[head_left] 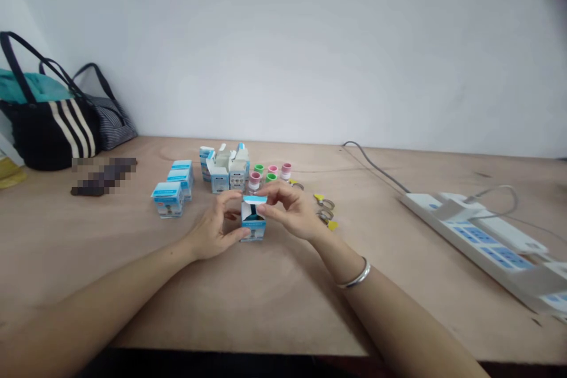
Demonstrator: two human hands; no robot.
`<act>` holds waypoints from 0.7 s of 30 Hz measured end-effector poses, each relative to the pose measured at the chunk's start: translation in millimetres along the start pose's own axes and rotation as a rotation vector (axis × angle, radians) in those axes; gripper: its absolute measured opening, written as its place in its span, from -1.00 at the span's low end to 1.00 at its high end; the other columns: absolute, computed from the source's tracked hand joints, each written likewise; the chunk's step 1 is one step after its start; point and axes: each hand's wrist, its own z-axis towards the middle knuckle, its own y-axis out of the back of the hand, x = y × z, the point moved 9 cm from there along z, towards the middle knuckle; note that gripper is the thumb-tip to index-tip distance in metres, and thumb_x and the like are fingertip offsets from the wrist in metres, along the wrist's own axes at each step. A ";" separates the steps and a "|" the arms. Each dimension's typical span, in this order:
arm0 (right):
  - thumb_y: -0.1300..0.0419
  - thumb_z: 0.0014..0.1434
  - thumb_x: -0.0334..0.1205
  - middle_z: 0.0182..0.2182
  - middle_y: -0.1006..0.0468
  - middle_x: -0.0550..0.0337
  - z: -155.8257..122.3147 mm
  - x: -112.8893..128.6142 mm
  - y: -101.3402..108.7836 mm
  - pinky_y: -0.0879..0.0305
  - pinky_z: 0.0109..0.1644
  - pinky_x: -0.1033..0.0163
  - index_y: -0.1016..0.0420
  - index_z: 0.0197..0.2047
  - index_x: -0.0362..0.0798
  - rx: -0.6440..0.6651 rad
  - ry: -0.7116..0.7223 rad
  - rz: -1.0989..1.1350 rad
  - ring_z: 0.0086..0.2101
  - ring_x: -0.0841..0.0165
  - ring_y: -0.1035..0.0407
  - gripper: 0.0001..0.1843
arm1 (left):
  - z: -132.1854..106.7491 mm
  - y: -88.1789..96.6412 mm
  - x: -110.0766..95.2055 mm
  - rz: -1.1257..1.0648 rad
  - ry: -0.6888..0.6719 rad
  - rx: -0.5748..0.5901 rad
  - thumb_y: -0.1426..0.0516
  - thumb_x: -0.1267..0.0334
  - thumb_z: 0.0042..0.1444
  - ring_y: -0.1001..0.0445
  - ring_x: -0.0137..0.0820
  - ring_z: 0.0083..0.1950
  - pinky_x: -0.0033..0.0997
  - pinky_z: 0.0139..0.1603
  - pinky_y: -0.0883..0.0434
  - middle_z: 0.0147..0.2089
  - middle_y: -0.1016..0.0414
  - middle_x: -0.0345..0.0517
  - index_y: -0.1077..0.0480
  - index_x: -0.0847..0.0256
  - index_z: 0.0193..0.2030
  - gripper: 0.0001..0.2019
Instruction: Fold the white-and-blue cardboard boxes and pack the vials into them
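Note:
A small blue-and-white carton (pixel 254 230) stands upright on the table between my hands, its top flap raised and something dark inside. My left hand (pixel 217 230) grips the carton's left side, thumb on the front. At the top, my right hand (pixel 290 209) pinches the raised flap (pixel 256 199) between thumb and fingers. Just behind are several small bottles with pink and green caps, such as a pink-capped bottle (pixel 254 180). Metal ring clamps (pixel 325 209) with yellow tabs lie right of my right hand.
Closed cartons (pixel 168 199) stand to the left; open cartons (pixel 220 174) are grouped behind. A white power strip (pixel 469 242) with plugs and a grey cable (pixel 376 162) lies at right. A black striped bag (pixel 53 130) and a blurred dark object (pixel 104 177) are at far left.

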 end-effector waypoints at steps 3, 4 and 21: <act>-0.34 -0.01 -0.13 -0.37 -0.49 0.17 -0.6 4.4 -2.3 -0.33 -0.24 0.23 -0.54 -0.36 -0.02 0.005 0.030 -0.005 -0.35 0.39 -0.35 -0.83 | 1.4 0.8 -5.1 0.041 -0.050 0.007 -0.20 0.25 0.06 -0.42 -0.25 0.07 -0.15 -0.08 -0.52 0.26 -0.07 0.08 -0.01 0.04 0.12 -0.45; -0.34 -0.01 -0.12 -0.37 -0.50 0.16 -0.9 4.8 -2.8 -0.34 -0.23 0.22 -0.54 -0.37 -0.03 0.004 0.032 -0.015 -0.34 0.38 -0.36 -0.82 | 1.8 0.8 -5.7 0.060 -0.057 0.013 -0.20 0.25 0.06 -0.40 -0.23 0.09 -0.17 -0.08 -0.52 0.25 -0.08 0.07 -0.05 0.06 0.10 -0.49; -0.23 0.10 -0.04 -0.31 -0.47 0.07 -6.4 25.3 -20.6 -0.28 -0.11 0.14 -0.54 -0.37 -0.02 0.238 0.239 -0.398 -0.26 0.30 -0.34 -0.78 | 12.1 -5.5 -31.7 0.490 -0.126 0.123 -0.15 0.14 0.08 -0.32 -0.17 0.15 -0.04 0.18 -0.23 0.11 -0.35 0.02 -0.19 0.13 0.11 -0.55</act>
